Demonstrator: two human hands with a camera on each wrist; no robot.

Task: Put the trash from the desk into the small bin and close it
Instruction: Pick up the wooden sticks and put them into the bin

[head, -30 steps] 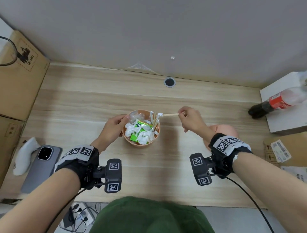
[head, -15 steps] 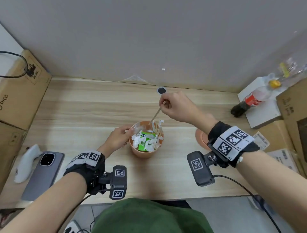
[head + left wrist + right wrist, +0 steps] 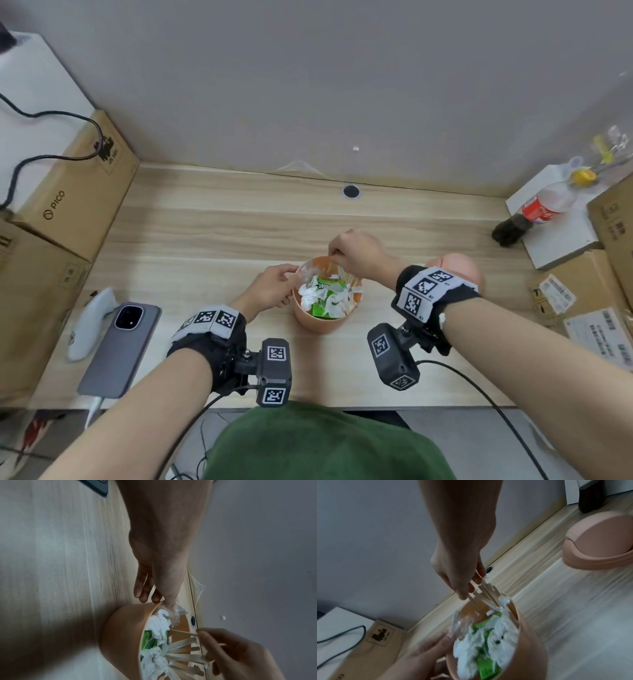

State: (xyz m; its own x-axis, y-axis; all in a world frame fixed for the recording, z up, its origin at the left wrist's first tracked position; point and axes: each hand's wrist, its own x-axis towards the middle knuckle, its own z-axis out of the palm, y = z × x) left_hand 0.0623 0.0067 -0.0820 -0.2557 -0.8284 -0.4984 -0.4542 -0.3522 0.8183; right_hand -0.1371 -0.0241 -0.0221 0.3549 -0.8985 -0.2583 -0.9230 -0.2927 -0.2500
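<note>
A small peach bin (image 3: 322,320) stands mid-desk, filled with white tissue (image 3: 503,632), a green wrapper (image 3: 325,291) and several wooden sticks (image 3: 185,650). My left hand (image 3: 291,277) pinches the bin's near-left rim, thumb inside and fingers outside (image 3: 145,596). My right hand (image 3: 335,255) hovers over the far rim and pinches a wooden stick (image 3: 474,603) whose lower end is down among the trash. The bin's domed lid (image 3: 599,540) lies on the desk to the right, partly hidden behind my right wrist in the head view.
A grey phone (image 3: 120,346) and a white controller (image 3: 90,318) lie at the left front. Cardboard boxes (image 3: 75,192) line the left edge. On the right, a cola bottle (image 3: 537,212) rests on a white box beside more cartons (image 3: 582,284).
My right hand carried the stick from the right of the bin up over it, then lowered it into the trash. My left hand stayed on the rim.
</note>
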